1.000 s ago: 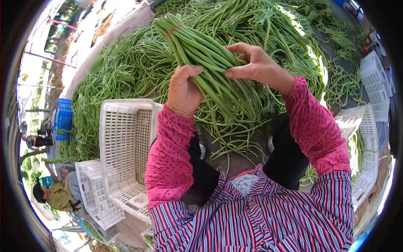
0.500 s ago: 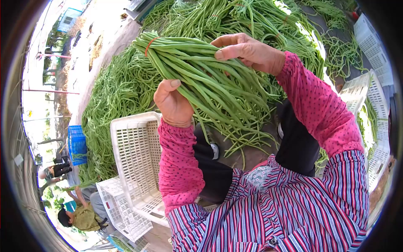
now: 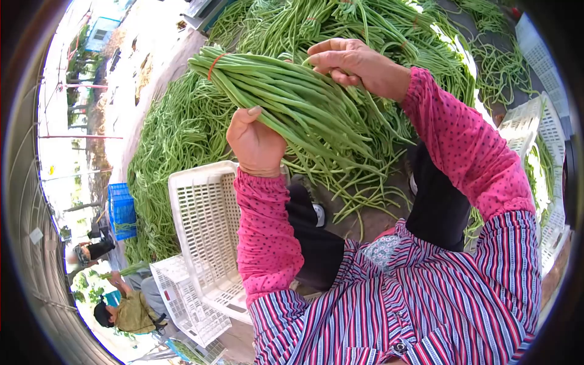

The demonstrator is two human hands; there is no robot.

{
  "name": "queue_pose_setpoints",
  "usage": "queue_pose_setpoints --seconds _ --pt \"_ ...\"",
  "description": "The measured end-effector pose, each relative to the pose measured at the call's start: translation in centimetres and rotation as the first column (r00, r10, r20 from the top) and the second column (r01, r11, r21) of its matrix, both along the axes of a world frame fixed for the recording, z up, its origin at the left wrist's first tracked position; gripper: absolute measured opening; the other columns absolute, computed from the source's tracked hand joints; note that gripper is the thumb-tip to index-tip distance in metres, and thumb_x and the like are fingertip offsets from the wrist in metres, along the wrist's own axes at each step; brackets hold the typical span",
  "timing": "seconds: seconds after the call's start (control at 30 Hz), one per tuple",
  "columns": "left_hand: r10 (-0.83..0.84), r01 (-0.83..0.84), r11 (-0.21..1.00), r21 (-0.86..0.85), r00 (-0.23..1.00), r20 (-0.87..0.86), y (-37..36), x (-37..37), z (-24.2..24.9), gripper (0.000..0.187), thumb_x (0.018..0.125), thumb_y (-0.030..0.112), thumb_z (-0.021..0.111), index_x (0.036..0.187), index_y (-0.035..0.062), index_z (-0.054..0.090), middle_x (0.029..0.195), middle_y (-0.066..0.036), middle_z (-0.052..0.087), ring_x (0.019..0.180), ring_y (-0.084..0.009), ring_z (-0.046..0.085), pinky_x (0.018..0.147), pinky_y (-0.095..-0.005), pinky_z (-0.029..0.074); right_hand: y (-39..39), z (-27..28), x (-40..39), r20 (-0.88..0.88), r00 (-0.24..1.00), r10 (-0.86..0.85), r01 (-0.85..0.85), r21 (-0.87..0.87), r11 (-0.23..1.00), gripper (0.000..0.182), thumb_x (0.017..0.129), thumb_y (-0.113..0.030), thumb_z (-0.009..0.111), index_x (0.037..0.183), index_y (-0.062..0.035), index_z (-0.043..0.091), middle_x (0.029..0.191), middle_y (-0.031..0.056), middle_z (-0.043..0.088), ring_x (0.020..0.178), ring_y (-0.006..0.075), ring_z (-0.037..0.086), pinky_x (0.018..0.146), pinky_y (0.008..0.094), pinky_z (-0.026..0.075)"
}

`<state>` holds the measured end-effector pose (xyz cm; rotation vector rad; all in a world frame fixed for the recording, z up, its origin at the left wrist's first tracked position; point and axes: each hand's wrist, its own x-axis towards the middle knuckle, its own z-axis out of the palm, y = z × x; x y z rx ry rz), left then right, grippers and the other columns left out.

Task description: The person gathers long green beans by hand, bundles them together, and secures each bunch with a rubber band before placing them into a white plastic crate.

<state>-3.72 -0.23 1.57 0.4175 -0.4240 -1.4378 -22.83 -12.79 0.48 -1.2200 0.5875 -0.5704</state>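
Observation:
A thick bundle of long green beans (image 3: 292,100) lies across my hands, with a red band (image 3: 216,66) around its upper left end. My left hand (image 3: 258,141) grips the bundle from below, its thumb on the near side and its other fingers hidden behind the beans. At the bundle's upper right side, my right hand (image 3: 359,66) pinches a bean between thumb and forefinger, with the other fingers curled. Loose bean ends fan out toward the lower right.
A large heap of beans (image 3: 176,134) spreads behind and left of the bundle. White crates (image 3: 207,231) stand at the lower left, another white crate (image 3: 523,128) at the right, a blue crate (image 3: 121,212) at the far left. A person (image 3: 131,311) sits at the lower left.
My right hand has lifted slightly away from the bundle's surface and now pinches a bean at its edge. The view has shifted a little, moving the crates to the right.

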Motion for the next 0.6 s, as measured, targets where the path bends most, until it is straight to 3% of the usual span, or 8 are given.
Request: queue_pose_setpoints --seconds 0.1,0.2,0.27,0.4,0.43,0.5,0.53,0.6 --pt "-0.003 0.003 1.000 -0.028 1.000 -0.001 0.1 -0.1 0.7 0.055 0.075 0.003 0.047 0.130 -0.0033 0.042 0.124 -0.020 0.053 0.112 -0.0343 0.054 0.099 -0.0480 0.041 -0.5 0.7 -0.6 -0.010 0.971 -0.239 0.238 0.161 0.958 0.029 0.089 -0.023 0.061 0.107 -0.0007 0.058 0.065 -0.0020 0.055 0.046 0.0011 0.041 0.040 0.0153 0.031" --pt "-0.016 0.011 0.997 -0.080 0.998 -0.059 -0.1 1.5 -0.2 0.053 0.077 0.003 0.046 0.130 -0.0028 0.043 0.124 -0.019 0.055 0.111 -0.0338 0.055 0.099 -0.0484 0.042 -0.7 0.1 -1.3 0.175 0.944 -0.278 0.232 0.244 0.941 0.022 0.090 -0.022 0.061 0.099 -0.0020 0.062 0.066 -0.0009 0.057 0.046 0.0019 0.042 0.041 0.0157 0.031" --pt "-0.062 0.045 0.987 -0.152 0.992 -0.107 -0.1 1.8 -0.2 0.046 0.081 0.002 0.047 0.127 -0.0037 0.046 0.123 -0.020 0.055 0.111 -0.0335 0.056 0.099 -0.0481 0.044 -0.3 0.3 -1.3 0.168 0.945 -0.282 0.229 0.276 0.934 0.019 0.090 -0.020 0.061 0.093 -0.0012 0.064 0.065 -0.0004 0.058 0.047 0.0024 0.043 0.041 0.0166 0.031" --pt "0.023 -0.031 0.993 -0.116 0.997 -0.069 -0.1 2.1 -0.1 0.045 0.082 0.005 0.048 0.126 -0.0035 0.047 0.122 -0.020 0.056 0.111 -0.0325 0.056 0.099 -0.0473 0.043 1.3 0.8 -0.5 0.086 0.980 -0.179 0.174 0.069 0.982 0.016 0.087 -0.017 0.064 0.089 -0.0003 0.065 0.064 -0.0015 0.057 0.050 0.0038 0.046 0.046 0.0188 0.035" --pt "0.055 -0.062 0.995 -0.078 0.995 -0.087 -0.3 2.2 -0.2 0.048 0.080 0.005 0.047 0.128 -0.0012 0.046 0.122 -0.018 0.056 0.110 -0.0331 0.056 0.098 -0.0480 0.043 1.7 0.0 0.1 0.075 0.983 -0.165 0.176 -0.176 0.968 0.016 0.086 -0.016 0.065 0.089 -0.0001 0.065 0.064 -0.0021 0.057 0.052 0.0056 0.048 0.050 0.0204 0.039" --pt "0.075 -0.079 0.995 -0.059 0.994 -0.076 -0.3 2.3 -0.4 0.048 0.080 0.006 0.047 0.127 -0.0014 0.046 0.121 -0.019 0.056 0.110 -0.0327 0.056 0.098 -0.0476 0.043 2.5 -0.4 0.4 0.016 0.983 -0.181 0.158 -0.571 0.805 0.016 0.083 -0.014 0.067 0.088 0.0012 0.064 0.068 -0.0008 0.059 0.062 0.0113 0.054 0.062 0.0254 0.046" --pt "0.095 -0.097 0.994 -0.040 0.993 -0.066 -0.4 2.3 -0.5 0.048 0.080 0.006 0.048 0.127 -0.0016 0.047 0.121 -0.019 0.056 0.109 -0.0324 0.056 0.098 -0.0472 0.043 2.5 -0.6 0.7 0.018 0.983 -0.182 0.159 -0.572 0.805 0.016 0.083 -0.014 0.067 0.088 0.0012 0.064 0.068 -0.0008 0.059 0.062 0.0113 0.054 0.062 0.0254 0.046" --pt "0.107 -0.108 0.994 -0.015 0.993 -0.039 -0.4 2.1 -0.5 0.047 0.080 0.006 0.048 0.126 -0.0016 0.047 0.121 -0.019 0.056 0.109 -0.0321 0.056 0.098 -0.0469 0.043 2.4 -1.2 1.2 0.073 0.953 -0.293 0.207 -0.865 0.457 0.024 0.078 -0.019 0.068 0.082 0.0038 0.062 0.066 0.0092 0.059 0.059 0.0194 0.057 0.061 0.0326 0.047"
